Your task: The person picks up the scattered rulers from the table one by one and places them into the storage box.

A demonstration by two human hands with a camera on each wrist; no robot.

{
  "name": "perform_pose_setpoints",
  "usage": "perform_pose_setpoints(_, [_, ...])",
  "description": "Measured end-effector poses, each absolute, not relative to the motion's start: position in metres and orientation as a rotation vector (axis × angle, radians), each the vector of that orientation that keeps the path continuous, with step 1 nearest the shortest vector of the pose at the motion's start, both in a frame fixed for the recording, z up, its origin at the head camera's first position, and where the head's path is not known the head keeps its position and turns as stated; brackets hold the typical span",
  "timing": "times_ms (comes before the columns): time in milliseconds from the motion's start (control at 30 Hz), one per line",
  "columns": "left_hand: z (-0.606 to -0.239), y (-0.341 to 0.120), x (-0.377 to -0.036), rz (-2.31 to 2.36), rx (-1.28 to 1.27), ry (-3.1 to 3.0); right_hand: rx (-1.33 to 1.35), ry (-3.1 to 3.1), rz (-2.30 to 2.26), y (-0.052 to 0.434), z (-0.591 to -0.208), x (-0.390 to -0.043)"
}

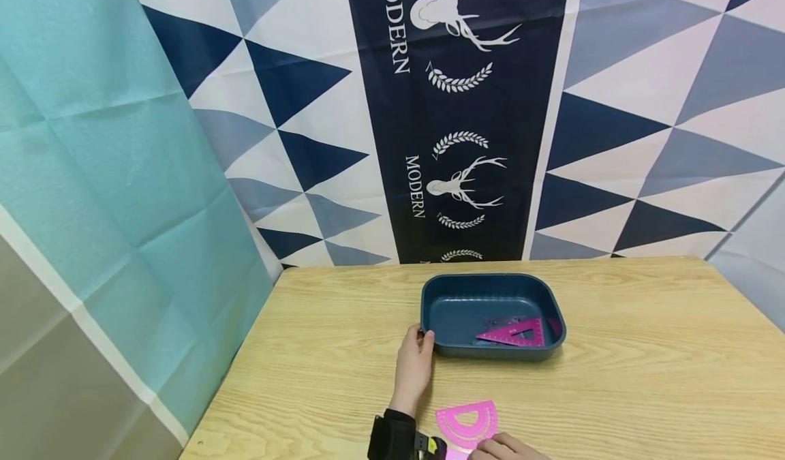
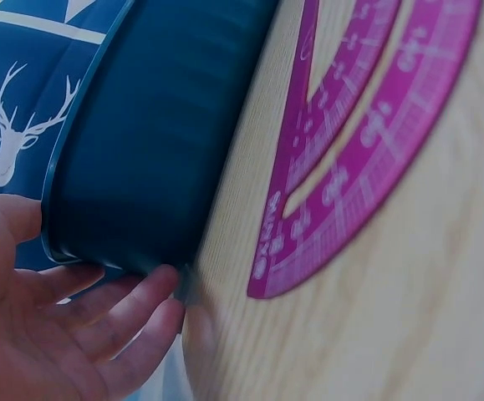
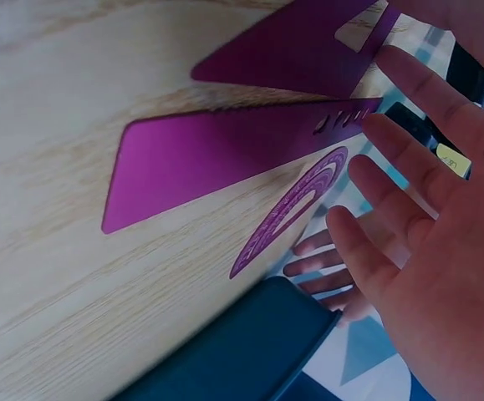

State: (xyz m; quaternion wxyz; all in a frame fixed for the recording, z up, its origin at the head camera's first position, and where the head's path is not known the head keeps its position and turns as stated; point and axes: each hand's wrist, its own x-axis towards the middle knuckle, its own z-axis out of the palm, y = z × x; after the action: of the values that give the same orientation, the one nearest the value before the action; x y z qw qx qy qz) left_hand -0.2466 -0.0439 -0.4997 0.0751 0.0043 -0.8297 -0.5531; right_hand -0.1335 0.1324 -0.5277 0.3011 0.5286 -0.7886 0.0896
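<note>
A dark blue tray [image 1: 490, 283] stands in the middle of the wooden table, and a pink set square [image 1: 512, 334] lies inside it. My left hand [image 1: 416, 361] holds the tray's near left corner, thumb over the rim [image 2: 53, 225] and fingers [image 2: 133, 305] along the outer wall. A pink protractor [image 1: 467, 422] lies flat on the table in front of the tray. My right hand [image 1: 505, 448] hovers just beside it at the bottom edge, fingers [image 3: 392, 159] spread and holding nothing. The right wrist view also shows a purple straight ruler [image 3: 225, 159] and a second set square [image 3: 296, 42] on the table.
The wooden table [image 1: 644, 378] reaches a patterned backdrop [image 1: 478, 105] at the back. Its left edge drops off beside a teal curtain [image 1: 110, 174]. A black wrist strap [image 1: 392, 436] is on my left arm.
</note>
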Motion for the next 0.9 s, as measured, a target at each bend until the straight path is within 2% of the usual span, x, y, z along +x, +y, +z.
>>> perform_pose_setpoints(900, [-0.498,-0.044,-0.246,-1.632,-0.010,-2.493,1.352,-2.306,0.246,0.148,-0.515,-0.133])
